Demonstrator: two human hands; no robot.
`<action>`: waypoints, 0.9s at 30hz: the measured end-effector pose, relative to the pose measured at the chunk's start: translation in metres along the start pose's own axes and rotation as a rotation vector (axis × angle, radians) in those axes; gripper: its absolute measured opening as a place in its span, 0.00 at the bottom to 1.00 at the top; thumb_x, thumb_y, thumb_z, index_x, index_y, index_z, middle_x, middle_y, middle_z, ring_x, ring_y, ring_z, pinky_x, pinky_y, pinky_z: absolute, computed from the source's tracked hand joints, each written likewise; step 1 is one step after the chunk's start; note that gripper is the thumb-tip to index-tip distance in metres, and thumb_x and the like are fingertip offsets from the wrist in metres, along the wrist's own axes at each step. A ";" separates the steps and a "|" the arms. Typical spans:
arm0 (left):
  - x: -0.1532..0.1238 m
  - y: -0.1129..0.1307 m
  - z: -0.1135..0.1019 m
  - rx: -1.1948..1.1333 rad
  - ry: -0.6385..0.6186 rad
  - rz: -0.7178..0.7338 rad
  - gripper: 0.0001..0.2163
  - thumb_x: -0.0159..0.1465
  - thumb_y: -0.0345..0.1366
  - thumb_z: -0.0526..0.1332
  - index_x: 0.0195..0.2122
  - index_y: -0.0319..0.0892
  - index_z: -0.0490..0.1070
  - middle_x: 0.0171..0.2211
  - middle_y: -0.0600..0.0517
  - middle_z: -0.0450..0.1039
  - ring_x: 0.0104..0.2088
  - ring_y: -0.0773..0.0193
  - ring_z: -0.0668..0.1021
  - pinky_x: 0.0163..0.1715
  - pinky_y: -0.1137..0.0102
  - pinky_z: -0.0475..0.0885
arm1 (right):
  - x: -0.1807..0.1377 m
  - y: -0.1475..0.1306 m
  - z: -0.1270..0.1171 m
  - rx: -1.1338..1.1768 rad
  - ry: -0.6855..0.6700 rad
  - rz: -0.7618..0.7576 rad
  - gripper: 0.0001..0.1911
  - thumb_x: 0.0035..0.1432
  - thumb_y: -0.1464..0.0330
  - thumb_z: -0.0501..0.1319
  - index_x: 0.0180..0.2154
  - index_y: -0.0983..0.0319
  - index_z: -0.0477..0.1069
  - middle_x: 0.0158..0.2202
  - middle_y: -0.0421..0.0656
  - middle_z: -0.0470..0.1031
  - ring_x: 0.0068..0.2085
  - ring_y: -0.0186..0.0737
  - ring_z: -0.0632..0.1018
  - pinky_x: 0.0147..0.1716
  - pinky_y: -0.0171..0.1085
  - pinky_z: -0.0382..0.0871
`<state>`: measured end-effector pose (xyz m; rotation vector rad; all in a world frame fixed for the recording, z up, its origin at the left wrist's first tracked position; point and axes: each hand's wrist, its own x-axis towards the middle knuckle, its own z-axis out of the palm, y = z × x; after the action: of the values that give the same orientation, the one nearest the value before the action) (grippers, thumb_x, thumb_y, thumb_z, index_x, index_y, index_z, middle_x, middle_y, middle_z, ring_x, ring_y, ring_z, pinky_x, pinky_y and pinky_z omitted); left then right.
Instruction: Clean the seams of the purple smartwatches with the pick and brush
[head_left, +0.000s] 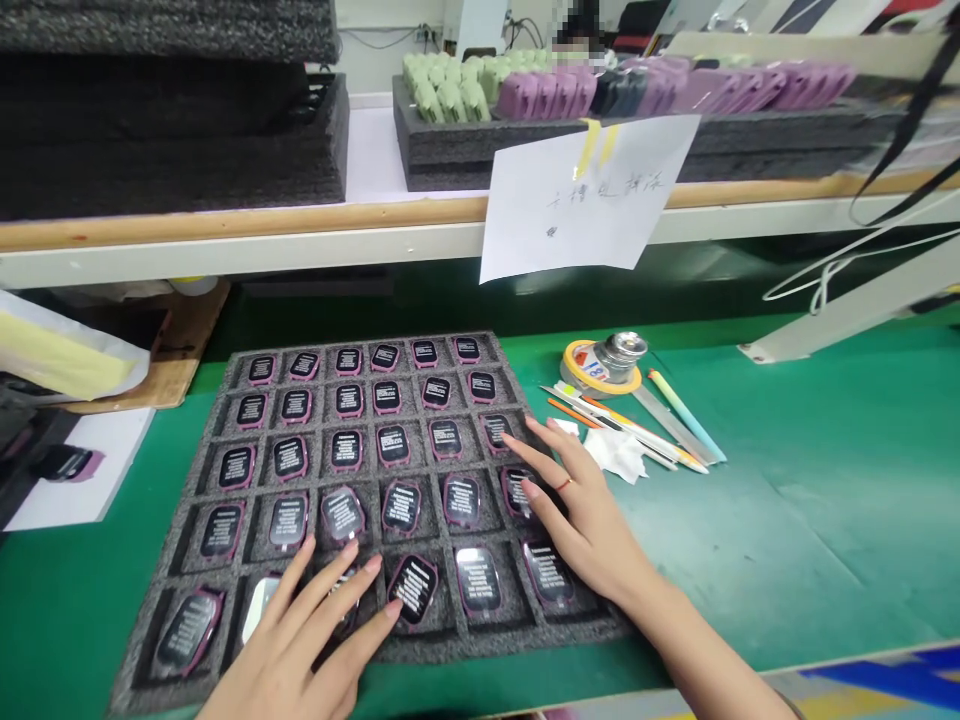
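Observation:
A dark grey foam tray (442,640) lies on the green bench, divided into rows of square pockets. Each visible pocket holds a purple-rimmed smartwatch body, such as this watch (478,580), with printed film over its dark screen. My left hand (307,630) spreads its fingers over the front rows, hiding part of two watches; its thumb tip is at the edge of a tilted watch (413,588). Over the tray's right side lies my right hand (581,510), fingers apart, the tips at the watches (517,493) in the right column. Neither hand grips anything.
Right of the tray are a yellow tape roll (600,370), a metal-capped bottle (624,347), pens and sticks (637,430) and crumpled tissue (619,455). A shelf (420,215) crosses behind, bearing foam trays of green and purple cases and a hanging paper sign (585,200). Another watch (67,463) lies at left.

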<state>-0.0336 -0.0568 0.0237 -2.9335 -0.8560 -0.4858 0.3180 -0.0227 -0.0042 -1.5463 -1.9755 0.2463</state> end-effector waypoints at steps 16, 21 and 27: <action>0.038 -0.020 -0.008 0.078 -0.102 -0.240 0.33 0.70 0.49 0.57 0.72 0.41 0.51 0.73 0.39 0.44 0.71 0.38 0.53 0.60 0.41 0.67 | 0.015 0.003 0.009 -0.052 0.141 -0.026 0.27 0.71 0.63 0.52 0.69 0.51 0.55 0.70 0.48 0.57 0.71 0.52 0.56 0.66 0.63 0.56; 0.051 -0.022 -0.003 0.086 -0.109 -0.207 0.32 0.71 0.51 0.54 0.72 0.41 0.50 0.73 0.36 0.40 0.72 0.37 0.51 0.61 0.40 0.65 | -0.005 -0.035 0.004 -0.149 0.102 -0.071 0.27 0.69 0.64 0.54 0.68 0.55 0.56 0.70 0.50 0.55 0.72 0.56 0.53 0.66 0.65 0.54; 0.051 -0.022 -0.002 0.060 -0.142 -0.199 0.32 0.71 0.50 0.54 0.71 0.40 0.52 0.73 0.34 0.40 0.72 0.36 0.49 0.60 0.39 0.65 | -0.021 -0.064 0.009 -0.231 0.013 -0.122 0.25 0.68 0.64 0.55 0.65 0.56 0.62 0.71 0.50 0.54 0.72 0.61 0.52 0.65 0.69 0.48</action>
<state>-0.0053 -0.0117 0.0403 -2.8702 -1.1646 -0.2567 0.2638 -0.0594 0.0127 -1.5544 -2.1394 -0.0441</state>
